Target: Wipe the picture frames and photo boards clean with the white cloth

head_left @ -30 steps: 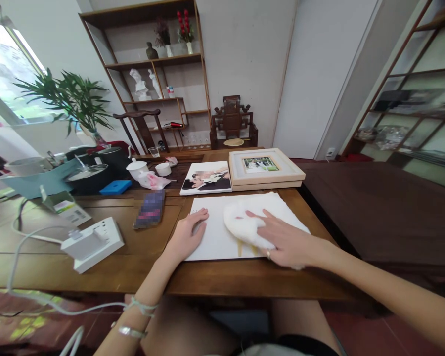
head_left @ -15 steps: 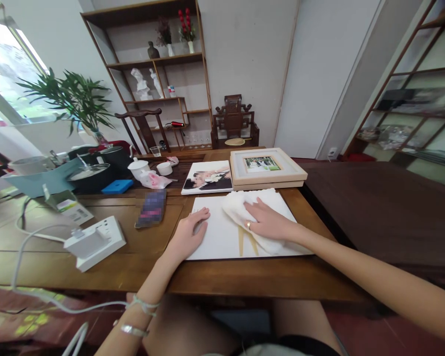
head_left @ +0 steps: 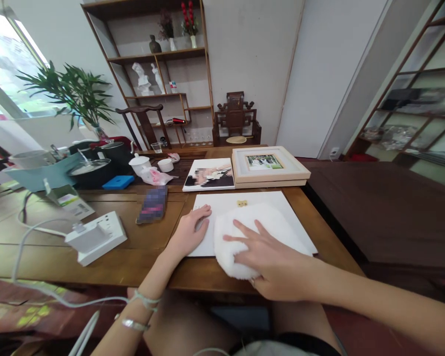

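Observation:
A flat white board [head_left: 300, 230] with a small gold mark [head_left: 242, 203] lies near the table's front edge. My left hand [head_left: 191, 230] rests on the board's left side, palm down with its fingers stretched out, holding nothing. A fluffy white cloth [head_left: 226, 252] covers the board's middle and reaches over its front edge. My right hand [head_left: 269, 252] presses and grips this cloth from above, some fingers spread and others sunk in its folds. Whatever of the gold design lies under the cloth is hidden.
Behind the board are a photo print [head_left: 209, 175] and stacked pale wooden frames [head_left: 296, 174]. To the left are a blurred-out dark flat item [head_left: 153, 205], a white power strip [head_left: 111, 237] with cables, a blue box [head_left: 118, 182], and a white teapot [head_left: 139, 164].
My right hand has pulled the cloth toward me, from the board's far side to its front edge. The gold mark at the back is now uncovered. My left hand stays in place.

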A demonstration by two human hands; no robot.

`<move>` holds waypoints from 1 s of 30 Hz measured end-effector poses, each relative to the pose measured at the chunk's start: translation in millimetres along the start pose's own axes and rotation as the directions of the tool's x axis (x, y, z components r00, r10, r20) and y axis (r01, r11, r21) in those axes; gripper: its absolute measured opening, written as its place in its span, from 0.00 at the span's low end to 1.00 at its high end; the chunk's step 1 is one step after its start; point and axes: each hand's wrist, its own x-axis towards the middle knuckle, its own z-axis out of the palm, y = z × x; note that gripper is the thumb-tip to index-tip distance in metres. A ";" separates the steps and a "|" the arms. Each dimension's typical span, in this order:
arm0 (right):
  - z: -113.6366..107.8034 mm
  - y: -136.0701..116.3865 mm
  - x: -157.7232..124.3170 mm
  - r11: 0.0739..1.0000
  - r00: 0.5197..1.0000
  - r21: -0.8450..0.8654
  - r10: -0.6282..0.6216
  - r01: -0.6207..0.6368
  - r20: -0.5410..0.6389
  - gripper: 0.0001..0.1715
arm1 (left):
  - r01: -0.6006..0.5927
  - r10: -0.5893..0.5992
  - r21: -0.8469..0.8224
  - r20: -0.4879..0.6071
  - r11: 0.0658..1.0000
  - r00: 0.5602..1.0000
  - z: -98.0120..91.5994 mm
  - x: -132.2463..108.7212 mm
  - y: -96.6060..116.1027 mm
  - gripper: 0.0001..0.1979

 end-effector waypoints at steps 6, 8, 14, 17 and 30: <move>0.7 20.3 23.1 0.988 0.988 0.045 0.147 -0.145 -0.037 0.25 | 0.001 -0.001 -0.014 -0.006 1.000 1.000 -0.7 -0.9 0.0 0.15; -0.8 37.7 43.9 0.975 0.973 0.041 0.219 -0.217 -0.077 0.26 | 0.006 -0.006 -0.020 -0.008 1.000 1.000 -0.9 -1.1 0.2 0.15; -4.9 63.0 81.9 0.958 0.950 -0.006 0.282 -0.285 -0.132 0.29 | 0.024 -0.024 -0.042 0.005 0.999 1.000 -0.7 -0.5 1.0 0.15; -1.0 51.3 73.7 0.979 0.977 -0.075 0.178 -0.188 -0.120 0.31 | 0.022 -0.022 -0.057 0.000 0.998 1.000 -1.6 0.3 2.4 0.15; -8.0 16.2 10.5 0.995 0.997 -0.061 -0.075 0.075 0.010 0.20 | 0.005 -0.005 -0.042 0.001 0.999 1.000 -0.4 0.0 0.1 0.16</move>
